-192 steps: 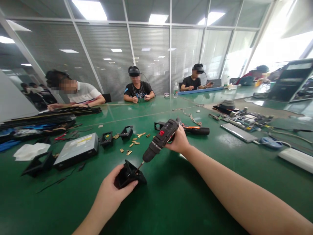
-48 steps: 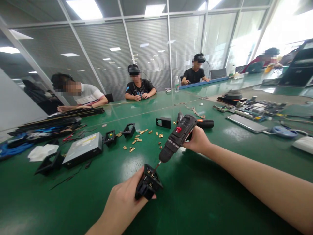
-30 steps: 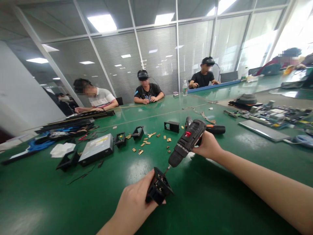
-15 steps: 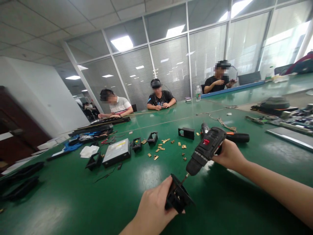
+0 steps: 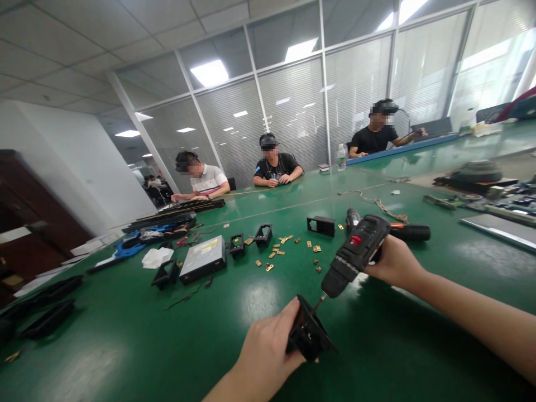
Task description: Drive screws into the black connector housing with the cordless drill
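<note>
My left hand (image 5: 268,346) is closed around a black plastic frame (image 5: 312,338), held tilted above the table near the bottom middle. My right hand (image 5: 391,259) grips a black cordless drill (image 5: 355,245) with a red switch on top. The drill's bit points down and left, its tip in or against the frame's opening; exact contact is hidden. Beyond the frame, small brass plates (image 5: 276,253) lie scattered on the green table. More black frames (image 5: 263,235) stand behind them, one (image 5: 321,225) close to the drill.
A second drill (image 5: 410,231) with an orange mark lies behind my right hand. At left are an optical drive (image 5: 204,259), a white tissue (image 5: 157,257) and long black frames (image 5: 48,319). Circuit boards (image 5: 511,209) lie at right. Several people sit across the green table (image 5: 176,346).
The view has shifted slightly, so things on the table sit a little farther right. Both hands keep their hold, with the drill bit still at the frame. The far-right person's arm has moved outward.
</note>
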Action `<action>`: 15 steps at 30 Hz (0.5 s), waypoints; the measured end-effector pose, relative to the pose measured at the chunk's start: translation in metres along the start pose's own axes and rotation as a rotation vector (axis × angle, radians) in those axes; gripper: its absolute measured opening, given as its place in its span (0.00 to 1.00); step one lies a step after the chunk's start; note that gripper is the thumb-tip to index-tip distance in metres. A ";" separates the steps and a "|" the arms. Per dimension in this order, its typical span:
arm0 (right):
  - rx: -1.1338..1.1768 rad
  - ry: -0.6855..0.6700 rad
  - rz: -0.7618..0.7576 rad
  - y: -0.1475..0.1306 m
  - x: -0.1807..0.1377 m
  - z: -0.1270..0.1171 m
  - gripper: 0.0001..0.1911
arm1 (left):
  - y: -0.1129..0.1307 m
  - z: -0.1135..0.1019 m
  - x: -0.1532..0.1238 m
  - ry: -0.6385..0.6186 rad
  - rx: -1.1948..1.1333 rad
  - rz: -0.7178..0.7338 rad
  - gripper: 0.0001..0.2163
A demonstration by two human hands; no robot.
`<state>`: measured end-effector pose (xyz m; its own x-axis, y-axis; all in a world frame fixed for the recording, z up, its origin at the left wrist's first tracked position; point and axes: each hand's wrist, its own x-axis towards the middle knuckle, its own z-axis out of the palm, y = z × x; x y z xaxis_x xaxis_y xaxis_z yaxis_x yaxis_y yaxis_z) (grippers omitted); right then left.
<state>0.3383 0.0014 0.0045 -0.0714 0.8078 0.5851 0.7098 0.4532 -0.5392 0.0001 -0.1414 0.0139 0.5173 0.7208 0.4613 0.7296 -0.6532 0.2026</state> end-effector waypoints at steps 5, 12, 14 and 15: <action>0.011 0.008 -0.027 -0.001 0.001 -0.002 0.15 | -0.001 0.002 -0.002 0.030 0.061 0.040 0.37; 0.030 0.026 -0.013 -0.005 0.002 -0.004 0.16 | 0.007 0.004 0.001 0.073 0.008 0.016 0.34; 0.041 0.028 -0.011 -0.004 0.002 -0.004 0.17 | 0.011 0.004 0.001 0.080 -0.008 0.020 0.34; 0.046 0.025 -0.014 -0.004 0.002 -0.005 0.17 | 0.012 0.004 0.001 0.084 -0.011 0.029 0.33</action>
<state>0.3387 -0.0003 0.0103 -0.0632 0.7922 0.6070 0.6759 0.4815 -0.5580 0.0117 -0.1477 0.0134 0.4990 0.6797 0.5375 0.7094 -0.6767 0.1972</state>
